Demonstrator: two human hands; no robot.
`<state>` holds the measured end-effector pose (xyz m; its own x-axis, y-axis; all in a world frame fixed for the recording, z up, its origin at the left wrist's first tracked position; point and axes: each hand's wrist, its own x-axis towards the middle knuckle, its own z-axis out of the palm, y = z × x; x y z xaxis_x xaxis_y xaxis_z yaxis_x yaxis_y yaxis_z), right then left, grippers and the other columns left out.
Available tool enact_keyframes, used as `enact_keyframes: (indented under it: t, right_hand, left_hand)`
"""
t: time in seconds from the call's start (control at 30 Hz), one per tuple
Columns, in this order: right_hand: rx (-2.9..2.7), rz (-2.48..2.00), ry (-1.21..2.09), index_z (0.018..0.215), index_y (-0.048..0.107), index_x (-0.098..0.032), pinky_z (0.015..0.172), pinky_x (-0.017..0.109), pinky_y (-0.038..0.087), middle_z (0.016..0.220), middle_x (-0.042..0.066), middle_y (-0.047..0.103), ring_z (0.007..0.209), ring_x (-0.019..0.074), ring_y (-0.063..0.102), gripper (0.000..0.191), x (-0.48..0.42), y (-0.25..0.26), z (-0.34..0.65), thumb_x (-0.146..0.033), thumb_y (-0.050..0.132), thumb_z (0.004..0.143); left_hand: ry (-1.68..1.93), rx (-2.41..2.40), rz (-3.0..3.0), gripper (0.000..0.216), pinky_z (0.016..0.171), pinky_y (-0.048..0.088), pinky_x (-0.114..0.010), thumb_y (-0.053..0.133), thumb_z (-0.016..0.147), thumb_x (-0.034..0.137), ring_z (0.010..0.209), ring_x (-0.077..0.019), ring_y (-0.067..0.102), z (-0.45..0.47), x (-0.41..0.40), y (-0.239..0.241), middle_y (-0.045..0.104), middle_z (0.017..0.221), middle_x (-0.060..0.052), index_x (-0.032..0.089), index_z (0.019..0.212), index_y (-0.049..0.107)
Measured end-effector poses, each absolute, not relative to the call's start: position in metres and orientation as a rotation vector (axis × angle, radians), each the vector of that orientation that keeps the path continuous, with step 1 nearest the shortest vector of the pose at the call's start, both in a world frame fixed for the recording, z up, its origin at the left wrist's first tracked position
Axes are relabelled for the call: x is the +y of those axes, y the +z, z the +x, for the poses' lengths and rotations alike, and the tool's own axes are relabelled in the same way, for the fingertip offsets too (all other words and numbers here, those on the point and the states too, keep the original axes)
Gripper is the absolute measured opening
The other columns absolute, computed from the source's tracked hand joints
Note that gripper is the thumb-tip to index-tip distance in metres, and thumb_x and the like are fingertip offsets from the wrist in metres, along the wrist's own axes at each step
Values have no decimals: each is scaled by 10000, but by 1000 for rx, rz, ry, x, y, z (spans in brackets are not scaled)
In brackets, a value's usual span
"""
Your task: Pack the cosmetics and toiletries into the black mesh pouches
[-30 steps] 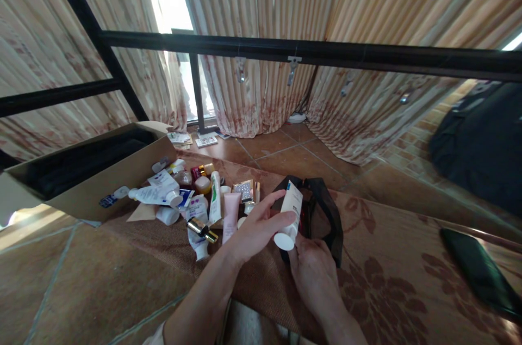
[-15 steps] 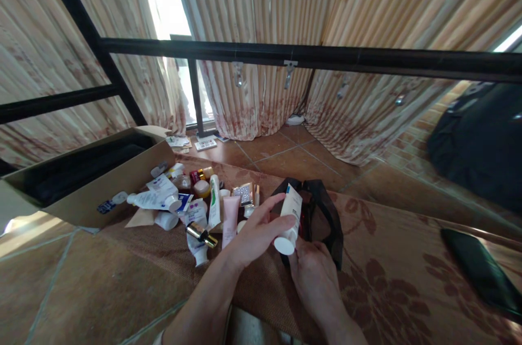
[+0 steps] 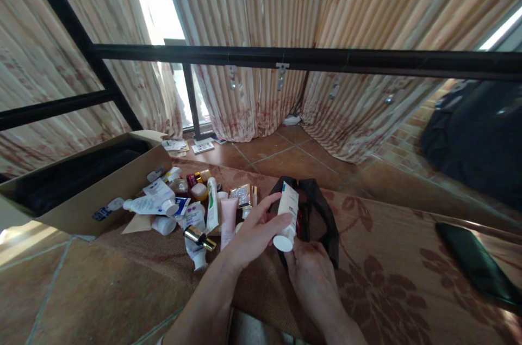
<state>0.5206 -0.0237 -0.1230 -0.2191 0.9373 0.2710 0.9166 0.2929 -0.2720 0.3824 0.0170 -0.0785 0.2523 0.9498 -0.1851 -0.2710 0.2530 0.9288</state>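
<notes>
My left hand (image 3: pixel 253 237) is closed around a white squeeze tube (image 3: pixel 287 214), its cap end tilted down toward me. The tube is over the left side of an open black mesh pouch (image 3: pixel 326 214). At the pouch's near edge, my right hand (image 3: pixel 313 268) is curled on the black fabric; its fingertips are partly hidden. Something red shows inside the pouch. Left of my left hand lies a pile of toiletries: a pink tube (image 3: pixel 229 221), a white and green tube (image 3: pixel 212 204), a gold-capped bottle (image 3: pixel 199 237) and a glittery compact (image 3: pixel 241 195).
A long cardboard box (image 3: pixel 126 187) with dark material inside stands at the left. A dark phone (image 3: pixel 475 260) lies at the right on the patterned brown cloth (image 3: pixel 379 279). A black metal rail (image 3: pixel 261 54) crosses in front of the curtains (image 3: pixel 253 2).
The view has shifted slightly, so the scene sits a little further left. Both hands keep about the same pose, the white tube still in my left hand.
</notes>
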Motion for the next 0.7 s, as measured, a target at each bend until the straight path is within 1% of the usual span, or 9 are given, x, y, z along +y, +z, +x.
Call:
enact_keyframes:
  t: [0.1,0.23,0.3,0.43,0.7]
  right_hand:
    - [-2186,-1675,95,932,670,-186,712,283,344,736,28,712,661,178,633,209,-24,-122,520,-160,463,942]
    - [-2188,-1637,116,976,671,-199,738,287,341,753,17,720,672,173,647,229,-24,-123,519,-142,451,946]
    - [-2190,-1617,105,953,672,-198,751,287,341,776,23,725,696,175,653,225,-24,-124,519,-155,451,950]
    - [-2193,-1618,82,936,673,-191,742,287,343,761,23,722,686,178,648,223,-24,-125,519,-164,452,950]
    - [-2213,-1632,59,945,671,-190,729,298,336,754,23,712,681,184,638,240,-24,-125,519,-176,432,958]
  left_hand:
    - [1012,892,935,745,569,455,-219,738,728,383,632,-127,622,382,18,-79,693,772,-21,154,1367,432]
    - [1005,877,949,769,552,458,-219,747,723,394,616,-128,622,382,20,-81,688,765,-20,153,1371,410]
    - [999,889,955,773,531,446,-213,747,722,404,605,-131,620,382,20,-82,677,732,-12,156,1372,410]
    - [983,896,972,782,497,417,-203,731,733,431,560,-126,600,382,21,-85,649,662,8,160,1385,394]
    - [991,919,1001,781,486,410,-201,728,727,453,566,-129,602,383,22,-86,681,716,-25,149,1374,415]
